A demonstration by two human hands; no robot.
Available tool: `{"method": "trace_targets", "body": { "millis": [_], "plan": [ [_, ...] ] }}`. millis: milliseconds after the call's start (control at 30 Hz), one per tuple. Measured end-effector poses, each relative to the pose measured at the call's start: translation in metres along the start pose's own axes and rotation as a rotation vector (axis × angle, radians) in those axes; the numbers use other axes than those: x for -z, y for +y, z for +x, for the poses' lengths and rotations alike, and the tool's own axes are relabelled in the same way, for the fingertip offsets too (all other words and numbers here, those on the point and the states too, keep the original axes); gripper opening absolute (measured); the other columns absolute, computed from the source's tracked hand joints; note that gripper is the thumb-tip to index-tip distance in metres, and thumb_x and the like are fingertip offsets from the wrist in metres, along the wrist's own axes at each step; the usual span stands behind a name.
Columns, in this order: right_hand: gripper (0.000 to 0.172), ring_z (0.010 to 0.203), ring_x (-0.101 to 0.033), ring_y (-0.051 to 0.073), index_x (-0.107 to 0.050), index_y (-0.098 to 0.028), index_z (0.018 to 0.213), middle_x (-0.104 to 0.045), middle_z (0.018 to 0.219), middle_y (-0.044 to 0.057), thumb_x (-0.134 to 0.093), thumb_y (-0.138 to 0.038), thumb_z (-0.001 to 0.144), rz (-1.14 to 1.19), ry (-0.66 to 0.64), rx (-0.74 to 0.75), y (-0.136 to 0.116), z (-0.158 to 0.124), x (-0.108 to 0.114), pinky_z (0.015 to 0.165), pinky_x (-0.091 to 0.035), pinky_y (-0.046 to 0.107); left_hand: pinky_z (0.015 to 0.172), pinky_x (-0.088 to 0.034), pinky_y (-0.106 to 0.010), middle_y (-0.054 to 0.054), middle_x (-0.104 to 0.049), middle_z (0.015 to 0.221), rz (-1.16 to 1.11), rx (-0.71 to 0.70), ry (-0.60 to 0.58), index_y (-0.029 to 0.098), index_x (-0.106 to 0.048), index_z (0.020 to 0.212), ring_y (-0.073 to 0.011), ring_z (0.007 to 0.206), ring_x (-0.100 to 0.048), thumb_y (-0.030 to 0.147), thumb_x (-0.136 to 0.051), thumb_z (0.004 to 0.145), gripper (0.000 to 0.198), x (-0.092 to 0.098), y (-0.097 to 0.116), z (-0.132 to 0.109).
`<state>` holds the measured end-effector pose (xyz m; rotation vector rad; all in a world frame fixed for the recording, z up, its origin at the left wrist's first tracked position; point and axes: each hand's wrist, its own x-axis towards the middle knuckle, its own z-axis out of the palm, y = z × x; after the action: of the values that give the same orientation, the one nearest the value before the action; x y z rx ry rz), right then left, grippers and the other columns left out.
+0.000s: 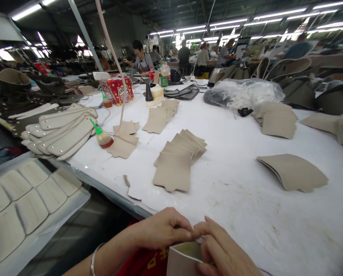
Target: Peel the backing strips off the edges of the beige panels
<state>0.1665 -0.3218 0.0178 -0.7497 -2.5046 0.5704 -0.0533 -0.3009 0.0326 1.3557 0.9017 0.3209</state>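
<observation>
At the table's near edge, my left hand [162,230] and my right hand [220,245] meet over a beige leather piece [182,262]. Its two layers stand apart at the top like a pocket, with a yellowish inner side showing. My left fingers are pinched together at its far edge. My right thumb and fingers are closed on its right side, and the fingertips of both hands nearly touch. The lower part of the piece is cut off by the frame. Ahead of my hands lies a fanned stack of similar beige pieces [173,172].
More beige pieces [293,172] lie at the right. A glue bottle with a green nozzle [104,138] rests at the left, beside stacked leather straps [70,134]. Lower left is a tray of pale panels [32,205]. A plastic bag [246,92] and a red box [118,90] stand farther back.
</observation>
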Motion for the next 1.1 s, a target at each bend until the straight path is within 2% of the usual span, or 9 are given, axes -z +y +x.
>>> {"method": "trace_targets", "body": {
  "millis": [67, 133, 233, 333, 467, 700, 867, 967, 1100],
  "plan": [
    [0.029, 0.086, -0.066, 0.016, -0.036, -0.027, 0.084, -0.063, 0.099, 0.001, -0.052, -0.003, 0.082, 0.022, 0.028, -0.059, 0.001, -0.005, -0.004, 0.084, -0.057, 0.032, 0.060, -0.035, -0.021, 0.000, -0.055, 0.069, -0.086, 0.003, 0.056, 0.012, -0.071, 0.086, -0.0125, 0.064, -0.045, 0.041, -0.050, 0.091, 0.037, 0.000, -0.003, -0.012],
    [0.030, 0.082, -0.065, 0.016, -0.037, -0.027, 0.085, -0.062, 0.096, 0.000, -0.051, -0.001, 0.081, 0.044, 0.022, -0.097, 0.001, -0.006, -0.006, 0.073, -0.058, 0.027, 0.059, -0.035, -0.021, 0.000, -0.057, 0.072, -0.045, 0.017, 0.113, 0.013, -0.072, 0.098, -0.0127, 0.064, -0.046, 0.038, -0.054, 0.089, 0.033, 0.000, -0.002, -0.024],
    [0.028, 0.083, -0.064, 0.018, -0.040, -0.026, 0.089, -0.063, 0.092, 0.001, -0.050, -0.001, 0.084, 0.065, -0.047, -0.150, -0.002, -0.003, -0.006, 0.066, -0.056, 0.027, 0.058, -0.031, -0.021, 0.003, -0.053, 0.070, 0.155, 0.052, 0.185, 0.017, -0.074, 0.095, -0.0119, 0.064, -0.045, 0.029, -0.068, 0.080, 0.020, -0.005, 0.000, -0.036],
    [0.025, 0.089, -0.063, 0.021, -0.044, -0.026, 0.093, -0.064, 0.093, 0.003, -0.052, -0.002, 0.087, 0.044, -0.102, -0.173, -0.006, 0.002, -0.007, 0.066, -0.054, 0.028, 0.062, -0.030, -0.022, 0.004, -0.055, 0.069, 0.332, 0.032, 0.234, 0.018, -0.073, 0.083, -0.0122, 0.068, -0.050, 0.019, -0.065, 0.080, 0.008, -0.012, -0.001, -0.038],
    [0.024, 0.086, -0.061, 0.022, -0.045, -0.025, 0.091, -0.064, 0.091, 0.002, -0.053, -0.003, 0.088, -0.006, -0.131, -0.153, -0.009, 0.003, -0.005, 0.073, -0.052, 0.033, 0.061, -0.031, -0.022, 0.004, -0.053, 0.064, 0.336, 0.035, 0.230, 0.018, -0.070, 0.075, -0.0124, 0.066, -0.051, 0.019, -0.060, 0.084, 0.014, -0.016, -0.006, -0.033],
    [0.020, 0.080, -0.060, 0.022, -0.045, -0.024, 0.088, -0.063, 0.086, 0.002, -0.052, -0.005, 0.089, -0.116, -0.155, -0.123, -0.011, 0.002, -0.003, 0.066, -0.048, 0.033, 0.061, -0.031, -0.022, 0.005, -0.050, 0.062, 0.377, 0.000, 0.189, 0.018, -0.060, 0.066, -0.0109, 0.065, -0.051, 0.016, -0.057, 0.084, 0.018, -0.017, -0.010, -0.032],
    [0.022, 0.076, -0.061, 0.022, -0.044, -0.025, 0.083, -0.063, 0.082, 0.001, -0.051, -0.004, 0.086, -0.162, -0.129, -0.100, -0.013, 0.004, -0.003, 0.067, -0.048, 0.034, 0.065, -0.033, -0.021, 0.004, -0.054, 0.065, 0.380, -0.079, 0.165, 0.018, -0.058, 0.067, -0.0112, 0.069, -0.054, 0.012, -0.055, 0.085, 0.020, -0.018, -0.010, -0.034],
    [0.021, 0.080, -0.061, 0.022, -0.046, -0.024, 0.084, -0.063, 0.084, 0.002, -0.052, -0.005, 0.089, -0.147, -0.178, -0.131, -0.016, 0.006, 0.000, 0.066, -0.048, 0.033, 0.068, -0.035, -0.021, 0.002, -0.060, 0.071, 0.409, -0.101, 0.167, 0.018, -0.064, 0.071, -0.0129, 0.075, -0.057, 0.009, -0.052, 0.085, 0.021, -0.020, -0.009, -0.032],
    [0.019, 0.082, -0.060, 0.021, -0.049, -0.022, 0.086, -0.064, 0.090, 0.005, -0.048, -0.005, 0.093, -0.076, -0.245, -0.161, -0.019, 0.008, 0.005, 0.066, -0.048, 0.032, 0.071, -0.037, -0.020, 0.001, -0.064, 0.076, 0.381, -0.098, 0.204, 0.018, -0.070, 0.078, -0.0139, 0.079, -0.059, 0.009, -0.061, 0.082, 0.013, -0.027, -0.006, -0.025]
  ]
}}
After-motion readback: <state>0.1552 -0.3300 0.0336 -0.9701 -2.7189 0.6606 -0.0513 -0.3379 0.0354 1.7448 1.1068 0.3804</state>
